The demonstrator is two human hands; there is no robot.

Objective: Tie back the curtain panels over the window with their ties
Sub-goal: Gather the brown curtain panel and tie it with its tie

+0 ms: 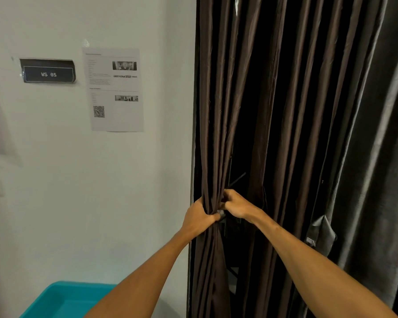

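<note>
Dark nameplate point(48, 71) on white wall point(55, 203): white letters read "WS 05", inside thin rectangular border. Right of nameplate, printed paper sheet point(116, 89) taped to same wall: text lines too small and blurred to read, perhaps instructions; two small photo strips on its right side; QR code point(99, 111) at its lower left, not decodable.

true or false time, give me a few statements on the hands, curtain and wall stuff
1. The left hand grips the gathered brown curtain. True.
2. The right hand hangs clear of the curtain. False: the right hand holds the same folds.
3. The wall sign reads WS 12. False: the sign reads WS 05.
4. The printed sheet carries a QR code. True.
5. The bin is red. False: the bin is teal.
</note>
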